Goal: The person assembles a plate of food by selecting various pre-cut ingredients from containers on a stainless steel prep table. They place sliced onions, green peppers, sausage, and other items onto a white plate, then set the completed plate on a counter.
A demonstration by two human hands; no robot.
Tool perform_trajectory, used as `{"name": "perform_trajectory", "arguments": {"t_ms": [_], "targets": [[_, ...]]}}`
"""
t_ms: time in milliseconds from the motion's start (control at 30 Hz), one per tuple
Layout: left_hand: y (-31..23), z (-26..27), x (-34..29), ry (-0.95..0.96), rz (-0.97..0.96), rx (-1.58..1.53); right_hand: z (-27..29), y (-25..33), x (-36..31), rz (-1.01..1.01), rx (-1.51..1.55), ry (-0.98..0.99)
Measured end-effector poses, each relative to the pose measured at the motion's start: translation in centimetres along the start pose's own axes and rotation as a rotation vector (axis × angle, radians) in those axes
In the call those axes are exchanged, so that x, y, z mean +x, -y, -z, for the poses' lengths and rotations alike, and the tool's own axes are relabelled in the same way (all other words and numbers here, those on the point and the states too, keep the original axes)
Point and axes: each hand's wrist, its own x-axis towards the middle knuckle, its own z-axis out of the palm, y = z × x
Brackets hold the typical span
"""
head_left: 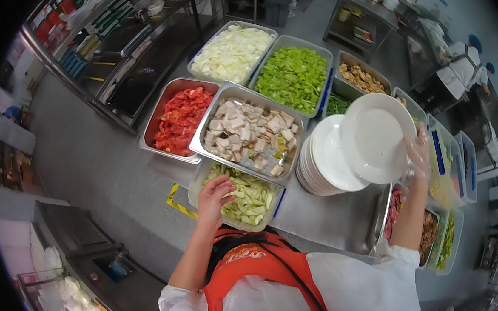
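Note:
My right hand (418, 154), in a clear plastic glove, grips the right rim of a white plate (379, 137). That plate is held over the right side of a tall stack of white plates (317, 167), overlapping the top one. My bare left hand (216, 197) hangs above a tub of pale green sliced vegetables (250, 198), fingers loosely curled and apart, with nothing visible in them. Just beyond it, a steel pan of cubed cooked meat (250, 131) rests partly over that tub. To its left stands a steel pan of raw red meat (183, 123).
Farther off are tubs of chopped white vegetable (232, 54) and chopped greens (292, 76), and a pan of brown slices (364, 78). At right are more meats (395, 210) and lidded tubs (445, 154). A steel rack (84, 90) stands left. Co-workers (462, 69) are at far right.

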Motion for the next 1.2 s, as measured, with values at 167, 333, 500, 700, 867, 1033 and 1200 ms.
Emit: {"name": "perform_trajectory", "arguments": {"t_ms": [167, 333, 500, 700, 867, 1033, 1200], "targets": [[-3.7, -1.8, 4.4, 0.256, -0.026, 0.002, 1.7, 14.2, -2.2, 0.105, -0.128, -0.001], [-9.6, -3.8, 8.6, 0.589, 0.029, -0.095, -7.3, 19.3, -4.1, -0.397, 0.631, -0.194], [-12.7, 2.9, 13.2, 0.614, 0.105, -0.359, -20.1, 29.8, -6.9, -0.778, 0.758, 0.17], [-15.3, 13.6, 17.8, 0.285, 0.078, -0.474, -30.3, 37.3, -3.7, -0.425, 0.466, 0.583], [-17.1, 16.9, 20.6, 0.12, 0.054, -0.488, -41.8, 36.5, 6.2, 0.114, -0.017, 0.509], [-18.0, 18.1, 23.2, 0.039, 0.068, -0.456, -53.3, 35.3, 12.9, 0.414, -0.349, 0.537], [-19.1, 17.6, 26.1, 0.013, 0.049, -0.42, -58.6, 37.8, 15.3, 0.345, -0.429, 0.813]]}}
